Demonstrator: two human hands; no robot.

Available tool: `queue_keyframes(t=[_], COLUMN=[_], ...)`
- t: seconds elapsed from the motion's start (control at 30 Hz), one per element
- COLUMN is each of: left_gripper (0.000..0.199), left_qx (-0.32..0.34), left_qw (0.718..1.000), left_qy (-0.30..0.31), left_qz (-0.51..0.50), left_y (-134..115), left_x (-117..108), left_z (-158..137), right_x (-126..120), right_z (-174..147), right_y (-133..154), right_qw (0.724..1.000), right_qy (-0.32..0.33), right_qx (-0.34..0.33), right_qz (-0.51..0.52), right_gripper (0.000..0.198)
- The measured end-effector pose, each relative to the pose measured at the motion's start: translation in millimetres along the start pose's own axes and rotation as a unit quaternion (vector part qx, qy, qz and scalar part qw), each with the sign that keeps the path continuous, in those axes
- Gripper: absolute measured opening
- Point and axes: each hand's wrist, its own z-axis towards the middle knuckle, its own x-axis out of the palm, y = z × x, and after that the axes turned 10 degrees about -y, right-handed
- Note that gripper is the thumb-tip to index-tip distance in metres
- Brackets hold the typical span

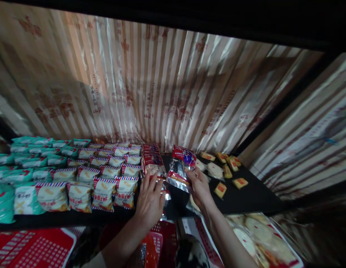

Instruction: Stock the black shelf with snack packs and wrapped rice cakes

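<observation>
In my right hand (199, 184) is a red and silver foil snack packet (180, 167), pinched by its right side and lifted a little over the black shelf (262, 193). My left hand (150, 195) lies with fingers stretched over the near end of a row of similar red foil packets (153, 159). Its palm hides part of that row. Left of this row stand several lines of white snack bags (125, 191) with striped tops. To the right of the lifted packet lie round white packs (215, 170) and small yellow packets (240, 182).
Teal snack bags (30, 162) fill the shelf's left end. Striped, printed sheeting (167, 82) hangs behind, and a dark beam (173, 18) crosses above. Below the shelf are a red basket (33, 247) and a tray of packs (259, 238).
</observation>
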Motion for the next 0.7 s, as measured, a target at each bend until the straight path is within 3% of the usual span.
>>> queue_keyframes(t=[0.23,0.4,0.6,0.7], left_gripper=[0.056,0.051,0.041,0.040], left_qx=[0.017,0.020,0.039,0.048], left_qw=[0.998,0.997,0.997,0.996], left_qy=[0.031,0.044,0.013,0.008], left_qz=[0.053,0.067,0.067,0.069], left_y=[9.4,12.6,12.6,13.8], left_x=[17.8,22.2,23.3,25.6], left_z=[20.4,19.2,9.8,3.6], right_x=[33.2,52.2,71.7,81.7], right_z=[49.9,70.6,88.7,102.8], right_y=[-4.7,-15.6,-31.9,-40.7], right_qw=[0.999,1.000,0.999,0.995], right_qy=[0.012,0.015,0.044,0.054], right_qx=[-0.039,-0.026,-0.018,-0.062], right_qz=[-0.028,-0.001,-0.018,-0.048], right_gripper=[0.035,0.038,0.041,0.041])
